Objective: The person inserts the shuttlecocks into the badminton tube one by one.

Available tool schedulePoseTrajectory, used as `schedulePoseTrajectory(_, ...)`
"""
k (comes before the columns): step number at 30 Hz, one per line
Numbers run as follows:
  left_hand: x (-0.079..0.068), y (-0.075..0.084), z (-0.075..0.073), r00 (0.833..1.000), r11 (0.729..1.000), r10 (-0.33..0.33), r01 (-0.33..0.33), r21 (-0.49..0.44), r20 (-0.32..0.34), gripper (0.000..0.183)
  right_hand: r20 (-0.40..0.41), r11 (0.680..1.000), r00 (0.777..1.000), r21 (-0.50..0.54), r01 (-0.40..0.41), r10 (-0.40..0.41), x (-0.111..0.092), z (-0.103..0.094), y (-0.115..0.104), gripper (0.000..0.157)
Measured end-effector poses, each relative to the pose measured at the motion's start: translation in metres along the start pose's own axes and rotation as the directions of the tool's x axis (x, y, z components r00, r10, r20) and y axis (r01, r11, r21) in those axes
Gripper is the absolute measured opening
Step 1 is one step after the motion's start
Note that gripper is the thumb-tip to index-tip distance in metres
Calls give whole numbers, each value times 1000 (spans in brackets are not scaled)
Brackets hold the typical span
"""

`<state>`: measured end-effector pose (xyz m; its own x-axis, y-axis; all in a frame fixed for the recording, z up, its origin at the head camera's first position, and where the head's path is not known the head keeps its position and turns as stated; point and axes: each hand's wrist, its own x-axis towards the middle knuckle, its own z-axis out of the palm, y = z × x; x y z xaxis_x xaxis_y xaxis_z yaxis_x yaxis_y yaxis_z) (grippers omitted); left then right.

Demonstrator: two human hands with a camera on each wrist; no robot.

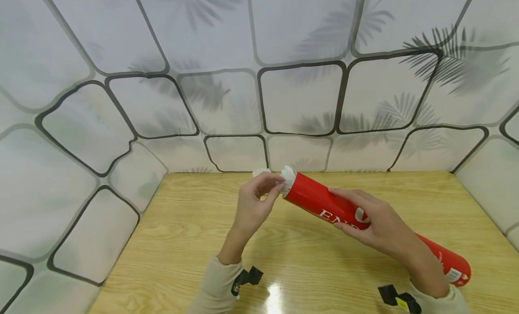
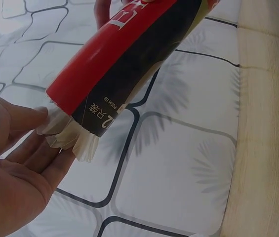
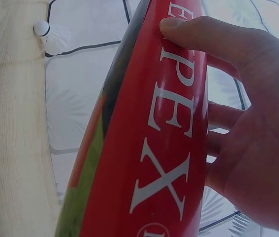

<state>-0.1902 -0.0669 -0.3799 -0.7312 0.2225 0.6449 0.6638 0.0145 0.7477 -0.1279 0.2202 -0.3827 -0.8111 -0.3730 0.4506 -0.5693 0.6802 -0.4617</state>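
Note:
A long red shuttlecock tube (image 1: 320,199) is held at a slant above the table, its mouth toward the upper left. My right hand (image 1: 381,224) grips it around the middle, thumb on one side and fingers on the other. White feathers of a shuttlecock (image 2: 62,131) stick out of the mouth. My left hand (image 1: 255,203) pinches those feathers between thumb and fingers; the rest of that shuttlecock is hidden inside the tube. Black panels and white lettering mark the tube's side. Another shuttlecock (image 3: 54,38) lies by the table's far edge, partly hidden behind my left hand in the head view.
The light wooden table (image 1: 194,224) extends beneath both hands. A patterned cloth wall (image 1: 300,97) rises at its far edge and along the sides. Black straps (image 1: 249,276) hang at the sleeve cuffs.

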Motion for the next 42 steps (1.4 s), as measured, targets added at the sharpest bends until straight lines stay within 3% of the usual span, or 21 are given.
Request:
schedulePoseTrajectory(16, -1, -7, 1, 996, 997, 0, 7, -80, 93, 26, 13, 1000, 1000, 11, -1, 0, 0, 1, -1, 77)
schedulePoseTrajectory(29, 0, -11, -3, 983, 997, -3, 16, -71, 183, 35, 17, 1000, 1000, 18, 8, -8, 2, 3, -1, 78)
schedulePoseTrajectory(42, 0, -19, -7, 954, 988, -14, 58, -142, 298, 25, 16, 1000, 999, 12, 29, -29, 2, 5, -2, 79)
